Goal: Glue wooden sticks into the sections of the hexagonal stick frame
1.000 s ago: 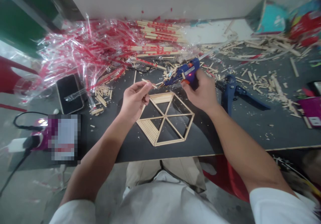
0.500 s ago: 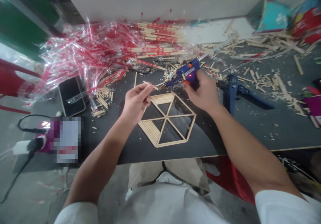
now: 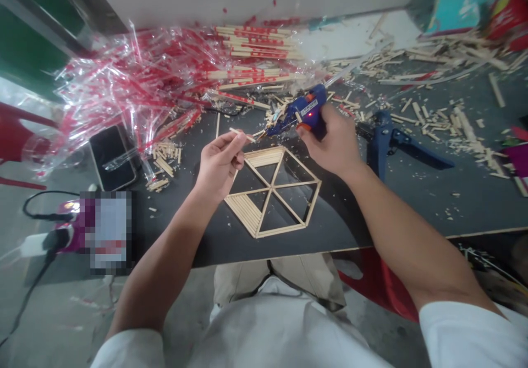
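Note:
A short wooden stick (image 3: 246,136) is pinched between the thumb and forefinger of my left hand (image 3: 220,161). My right hand (image 3: 336,142) grips a blue glue gun (image 3: 310,109) with a lit red light, its nozzle pointing left close to the stick's end. Below both hands, a hexagonal frame of wooden sticks (image 3: 271,187) lies flat on the dark table (image 3: 231,244). Spokes split the frame into triangles; the lower-left and top ones are partly filled with rows of sticks. My left fingers overlap the frame's upper-left corner in view.
A blue plier-like cutter (image 3: 383,142) lies right of my right hand. Red-and-clear wrappers (image 3: 124,82) and wrapped chopsticks (image 3: 259,43) pile up at the back. Cut stick pieces (image 3: 462,131) litter the right side. A phone (image 3: 112,159) and a purple power strip (image 3: 71,219) are at left.
The view has shifted slightly. The stick in my left hand and the glue gun's nozzle remain close together, with both grips unchanged.

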`<state>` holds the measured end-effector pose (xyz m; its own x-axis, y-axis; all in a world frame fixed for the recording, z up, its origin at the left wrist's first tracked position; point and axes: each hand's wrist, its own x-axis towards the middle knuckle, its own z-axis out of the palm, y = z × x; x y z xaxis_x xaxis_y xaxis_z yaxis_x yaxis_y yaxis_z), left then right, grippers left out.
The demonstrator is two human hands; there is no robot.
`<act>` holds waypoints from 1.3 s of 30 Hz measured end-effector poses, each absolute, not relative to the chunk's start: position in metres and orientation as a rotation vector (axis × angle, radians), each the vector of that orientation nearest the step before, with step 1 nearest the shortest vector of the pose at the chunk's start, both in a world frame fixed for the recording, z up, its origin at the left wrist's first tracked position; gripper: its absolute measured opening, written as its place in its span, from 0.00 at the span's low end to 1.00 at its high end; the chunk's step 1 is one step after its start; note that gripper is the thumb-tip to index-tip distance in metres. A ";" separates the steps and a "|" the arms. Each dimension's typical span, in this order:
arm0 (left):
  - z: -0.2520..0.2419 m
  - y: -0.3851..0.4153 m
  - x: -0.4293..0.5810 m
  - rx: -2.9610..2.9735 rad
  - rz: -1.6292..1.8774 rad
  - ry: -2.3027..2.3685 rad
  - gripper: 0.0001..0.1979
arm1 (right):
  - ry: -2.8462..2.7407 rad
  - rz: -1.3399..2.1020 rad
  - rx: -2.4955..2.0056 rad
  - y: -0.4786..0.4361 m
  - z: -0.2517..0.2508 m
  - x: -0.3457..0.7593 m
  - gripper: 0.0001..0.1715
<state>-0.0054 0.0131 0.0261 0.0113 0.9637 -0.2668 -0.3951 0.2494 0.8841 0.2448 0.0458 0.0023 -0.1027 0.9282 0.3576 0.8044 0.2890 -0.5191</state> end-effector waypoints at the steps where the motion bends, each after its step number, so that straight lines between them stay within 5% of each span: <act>1: 0.028 0.013 -0.005 0.682 1.215 1.043 0.12 | -1.936 0.249 -1.539 0.046 0.002 0.245 0.20; 27: 0.032 0.013 0.000 0.636 1.258 1.045 0.09 | -1.932 0.235 -1.550 0.049 -0.002 0.249 0.16; 39: 0.032 0.010 0.000 0.763 1.212 1.020 0.14 | -1.772 0.138 -1.837 0.069 -0.017 0.277 0.27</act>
<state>-0.0004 0.0099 0.0316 0.0372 0.9759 -0.2151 -0.3784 0.2130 0.9008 0.2768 0.0688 -0.0167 0.1137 0.9432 0.3121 0.8837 0.0475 -0.4657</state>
